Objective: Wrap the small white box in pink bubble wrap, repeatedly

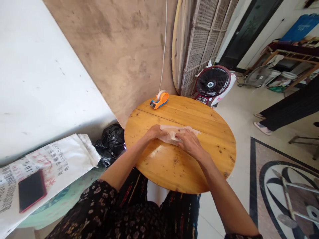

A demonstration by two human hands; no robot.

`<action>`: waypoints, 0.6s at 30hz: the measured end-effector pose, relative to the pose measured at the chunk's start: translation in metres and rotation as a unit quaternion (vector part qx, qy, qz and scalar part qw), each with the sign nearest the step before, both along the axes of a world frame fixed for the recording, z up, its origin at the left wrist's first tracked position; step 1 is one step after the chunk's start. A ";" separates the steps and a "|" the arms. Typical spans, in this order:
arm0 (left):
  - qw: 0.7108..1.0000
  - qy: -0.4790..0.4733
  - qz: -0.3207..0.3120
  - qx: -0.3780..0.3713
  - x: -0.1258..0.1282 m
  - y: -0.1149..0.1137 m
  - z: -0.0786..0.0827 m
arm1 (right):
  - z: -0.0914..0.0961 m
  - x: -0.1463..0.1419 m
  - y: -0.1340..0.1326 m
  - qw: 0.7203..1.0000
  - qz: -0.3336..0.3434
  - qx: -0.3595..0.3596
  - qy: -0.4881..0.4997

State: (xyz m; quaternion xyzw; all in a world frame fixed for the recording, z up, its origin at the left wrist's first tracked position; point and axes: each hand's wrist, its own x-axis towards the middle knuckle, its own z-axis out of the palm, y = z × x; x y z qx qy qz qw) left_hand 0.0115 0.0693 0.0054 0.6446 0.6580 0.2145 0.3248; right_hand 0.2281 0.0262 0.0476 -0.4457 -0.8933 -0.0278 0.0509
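We pressed both open hands flat on the clear plastic packet [171,132] at the middle of the surface [174,169], its long axis running left to right, left hand [156,132] on its left end, right hand [188,142] over its middle.

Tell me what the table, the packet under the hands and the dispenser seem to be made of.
Table: wood with a glossy varnish; plank seams, knots and grain show.
Packet, under the left hand and right hand: probably thin clear plastic film; it looks pale, translucent and wrinkled, contents unclear.
Dispenser: likely moulded plastic, orange and smooth, carrying a pale tape roll.
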 end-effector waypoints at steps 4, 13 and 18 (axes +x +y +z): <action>0.999 0.043 0.010 -0.020 0.004 0.002 0.005 | 0.000 -0.001 0.003 1.000 0.009 -0.001 -0.004; 0.998 0.047 -0.004 -0.041 0.004 -0.008 0.015 | 0.006 -0.005 0.003 0.999 0.030 -0.025 -0.029; 0.999 0.028 0.004 -0.041 0.004 -0.010 0.012 | 0.007 -0.006 0.004 0.999 0.034 -0.023 -0.027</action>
